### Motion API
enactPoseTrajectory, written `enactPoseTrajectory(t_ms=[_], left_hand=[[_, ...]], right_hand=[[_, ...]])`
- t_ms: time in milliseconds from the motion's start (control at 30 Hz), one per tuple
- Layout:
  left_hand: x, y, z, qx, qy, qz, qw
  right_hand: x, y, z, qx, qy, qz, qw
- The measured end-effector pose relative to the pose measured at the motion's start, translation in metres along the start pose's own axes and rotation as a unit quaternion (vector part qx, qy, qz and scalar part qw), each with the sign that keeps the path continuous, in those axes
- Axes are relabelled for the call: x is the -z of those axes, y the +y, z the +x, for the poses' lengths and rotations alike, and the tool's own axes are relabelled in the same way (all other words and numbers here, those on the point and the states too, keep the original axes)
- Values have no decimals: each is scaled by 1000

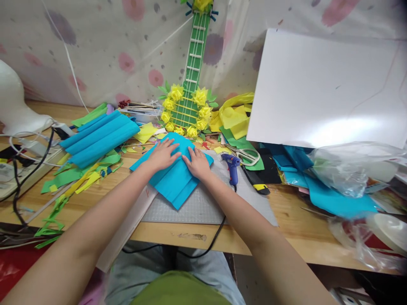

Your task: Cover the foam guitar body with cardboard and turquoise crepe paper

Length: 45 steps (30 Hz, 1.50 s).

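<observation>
Both my hands lie on a folded sheet of bright blue crepe paper (173, 180), which rests at an angle over a grey cutting mat (203, 208). My left hand (164, 154) presses flat on its upper left part, fingers spread. On the right part of the sheet, my right hand (197, 164) rests with fingers stretched out. Just right of that hand stands a blue glue gun (231, 164) with a black cord. Beyond it are scissors (249, 156) and a yellow-and-black utility knife (259, 185). A white board (129, 228) sticks out from under the paper and hangs past the table edge.
A green paper guitar (193, 63) with yellow paper flowers leans on the back wall. More folded blue crepe paper (101, 137) and green scraps (60, 183) lie left, near a power strip (28, 169). A large white sheet (324, 89) and a plastic bag (346, 169) are at right.
</observation>
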<state>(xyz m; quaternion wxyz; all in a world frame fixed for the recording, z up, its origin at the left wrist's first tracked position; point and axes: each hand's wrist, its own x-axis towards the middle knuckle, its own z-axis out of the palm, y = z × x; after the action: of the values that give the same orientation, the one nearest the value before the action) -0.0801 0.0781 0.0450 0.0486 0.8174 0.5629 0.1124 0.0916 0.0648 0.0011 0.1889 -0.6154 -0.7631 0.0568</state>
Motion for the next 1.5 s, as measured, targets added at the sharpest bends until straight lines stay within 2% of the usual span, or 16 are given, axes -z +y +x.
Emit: enactPoseTrajectory(t_ms=[100,233,367,567,667,767,867,1000,1100,1167,1300,1400,1500], left_hand=[[-6,3,-4,53,-34,17,998],[-8,-5,-3,136,-33,9,990],[-8,-10,0,164,-32,6,986],[-6,-20,10,230,0,-16,973],[-5,-32,15,281,-1,-56,958],[-6,-45,17,290,-9,-89,953],[-8,-50,18,286,9,-90,954],[-9,-49,17,287,16,-113,951],[-7,-48,15,284,12,-139,949],[-5,-48,12,281,16,-145,949],[1,-48,7,263,34,-179,947],[13,-45,8,239,47,-205,948],[33,-43,11,227,70,-190,953]], right_hand=[[1,-1,1,-3,-5,13,1000],[1,4,-4,31,12,34,999],[-4,15,-13,88,-3,37,995],[-10,24,-17,97,-33,22,994],[-5,21,-19,80,6,4,997],[6,14,-25,57,35,-20,998],[17,4,-30,17,-11,-12,1000],[26,-4,-26,-84,-75,87,990],[28,-1,-17,-157,-105,187,964],[27,4,-12,-198,-109,264,938],[26,12,-7,-273,-83,436,853],[32,10,-7,-256,-89,541,796],[42,8,-6,-216,-109,592,769]])
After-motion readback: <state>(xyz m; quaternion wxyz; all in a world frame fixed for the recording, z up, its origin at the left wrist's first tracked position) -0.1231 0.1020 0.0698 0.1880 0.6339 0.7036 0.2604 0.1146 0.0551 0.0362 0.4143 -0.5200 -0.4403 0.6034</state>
